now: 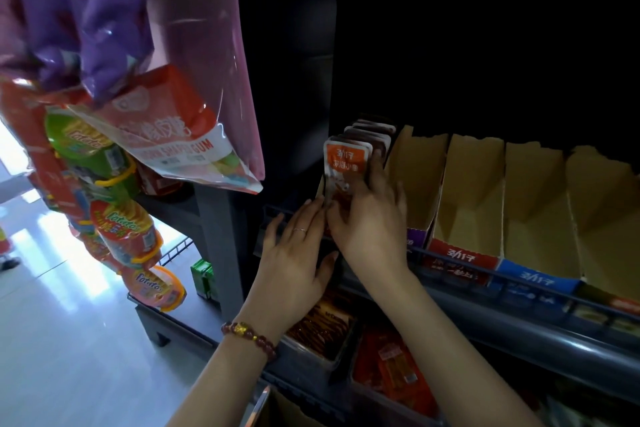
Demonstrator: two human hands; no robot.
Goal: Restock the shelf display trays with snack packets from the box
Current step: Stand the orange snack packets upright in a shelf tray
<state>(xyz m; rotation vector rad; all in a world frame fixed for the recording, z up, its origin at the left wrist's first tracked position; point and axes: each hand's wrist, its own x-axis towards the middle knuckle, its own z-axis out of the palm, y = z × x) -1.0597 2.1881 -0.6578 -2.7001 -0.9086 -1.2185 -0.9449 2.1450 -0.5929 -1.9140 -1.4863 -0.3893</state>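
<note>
4 empty display trays [471, 198] of plain brown cardboard, wedge-shaped with ragged top edges, stand side by side on a dark shelf behind a thin wire rail [519, 282]. Their printed fronts are purple, red and blue. Just left of them a row of glossy snack packets [346, 163] with rounded corners stands upright, the front 1 orange and white. The right hand [367, 222] grips the front packets, fingers curled round their right edge. The left hand [294, 250] lies flat with straight fingers, its tips touching the packets' lower left corner; it wears a thin ring [300, 229] and a beaded bracelet [249, 333]. On the shelf below, bins hold brown packets [325, 326] and red packets [394, 360]. A corner of a cardboard box [287, 409] shows at the bottom edge. Shiny pink and purple bags [194, 45] hang at the left above potato snack tubs [128, 229]. The floor [52, 340] is glossy pale tile.
</note>
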